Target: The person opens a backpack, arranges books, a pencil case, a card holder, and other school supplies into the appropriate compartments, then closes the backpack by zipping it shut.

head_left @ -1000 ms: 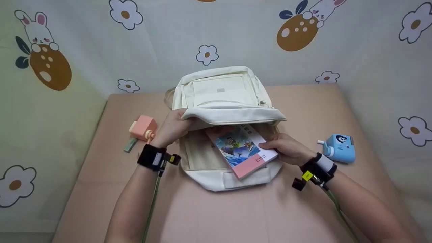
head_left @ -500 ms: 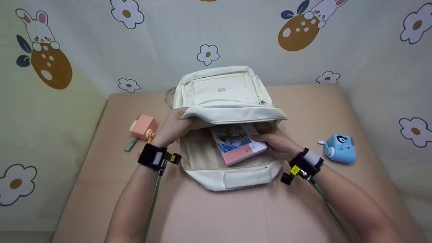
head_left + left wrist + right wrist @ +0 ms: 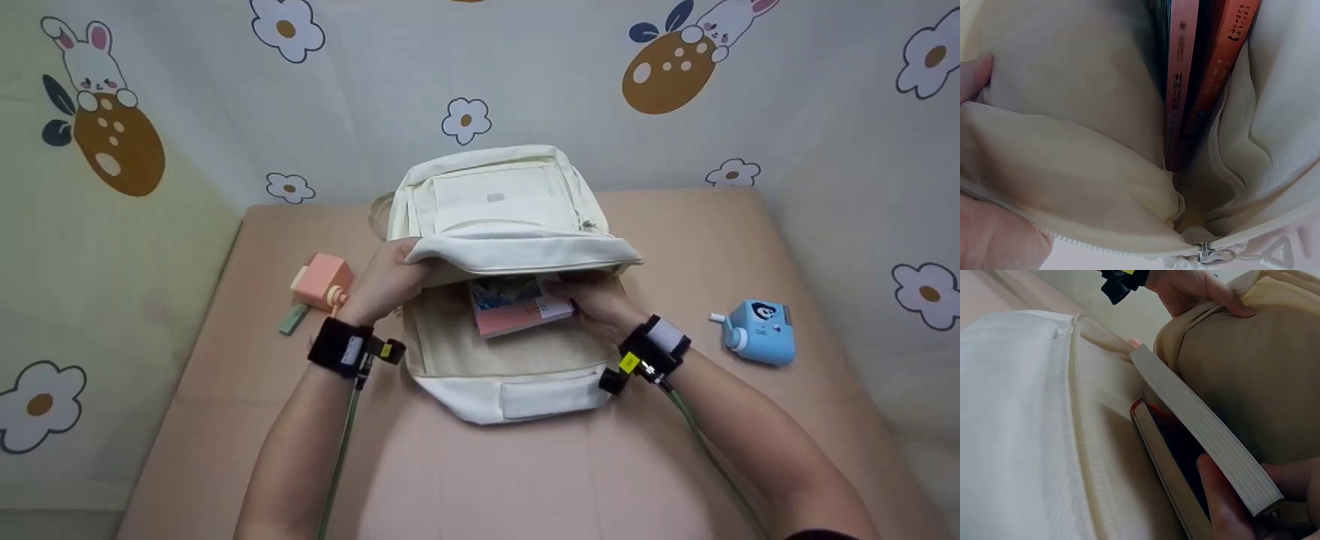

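A cream backpack (image 3: 491,206) lies unzipped, its front flap raised. My left hand (image 3: 388,281) grips the flap's left edge; in the left wrist view its thumb and fingers (image 3: 1002,233) pinch the fabric beside the zipper. My right hand (image 3: 600,304) reaches into the opening and holds a pink-and-blue paperback book (image 3: 517,319) by its right side. Seen from the right wrist, thumb and fingers (image 3: 1223,498) clasp the book's two faces at one corner. Next to it inside stands a second book with an orange-red spine (image 3: 1224,53). The flap hides the paperback's upper part.
A pink crank pencil sharpener (image 3: 324,281) and a small green block (image 3: 293,319) lie left of the bag. On the right stands a blue crank sharpener (image 3: 759,332). A patterned cloth wall (image 3: 375,97) rises behind the table (image 3: 480,480).
My right hand has moved left and inward, sliding the paperback deeper into the backpack under the flap. My left hand keeps its hold on the flap.
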Available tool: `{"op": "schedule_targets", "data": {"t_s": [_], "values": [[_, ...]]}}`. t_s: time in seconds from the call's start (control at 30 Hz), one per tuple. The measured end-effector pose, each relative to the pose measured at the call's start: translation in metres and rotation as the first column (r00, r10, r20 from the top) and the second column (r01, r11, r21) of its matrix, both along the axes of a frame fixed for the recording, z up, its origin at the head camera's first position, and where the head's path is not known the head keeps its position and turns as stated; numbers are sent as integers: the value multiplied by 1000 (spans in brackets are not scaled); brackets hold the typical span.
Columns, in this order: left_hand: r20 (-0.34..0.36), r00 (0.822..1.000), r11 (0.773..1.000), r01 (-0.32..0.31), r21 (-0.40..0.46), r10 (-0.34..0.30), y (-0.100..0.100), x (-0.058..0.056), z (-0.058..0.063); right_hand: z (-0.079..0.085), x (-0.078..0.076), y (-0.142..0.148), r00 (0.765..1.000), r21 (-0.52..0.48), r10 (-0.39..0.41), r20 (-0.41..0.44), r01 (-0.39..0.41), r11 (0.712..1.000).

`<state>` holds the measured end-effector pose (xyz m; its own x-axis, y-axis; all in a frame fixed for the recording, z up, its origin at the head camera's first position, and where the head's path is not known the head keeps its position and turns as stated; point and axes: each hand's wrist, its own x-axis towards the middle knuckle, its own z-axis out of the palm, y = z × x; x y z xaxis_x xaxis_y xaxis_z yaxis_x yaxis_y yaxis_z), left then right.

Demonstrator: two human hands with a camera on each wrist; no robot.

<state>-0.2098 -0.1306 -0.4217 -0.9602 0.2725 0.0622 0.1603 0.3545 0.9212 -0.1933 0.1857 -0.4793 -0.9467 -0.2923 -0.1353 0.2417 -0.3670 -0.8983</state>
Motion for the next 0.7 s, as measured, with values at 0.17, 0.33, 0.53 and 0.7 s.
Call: {"op": "schedule_targets", "data": {"t_s": [0.17,0.33,0.53,0.7], "values": [[8,1000,1000,-2,4,2,2,0,1,-4,-10,-7,999,27,-48,-22,48,998],[11,1000,1000,-2,7,1,2,1,1,-6,-18,-7,996,165,-68,-50,76,983],[22,1000,1000,-8,11,7,1,1,1,-4,-25,-2,985,368,-101,-139,146,918],[22,1000,1000,-9,18,9,0,0,0,-2,-28,0,973,429,-118,-196,193,883]]}}
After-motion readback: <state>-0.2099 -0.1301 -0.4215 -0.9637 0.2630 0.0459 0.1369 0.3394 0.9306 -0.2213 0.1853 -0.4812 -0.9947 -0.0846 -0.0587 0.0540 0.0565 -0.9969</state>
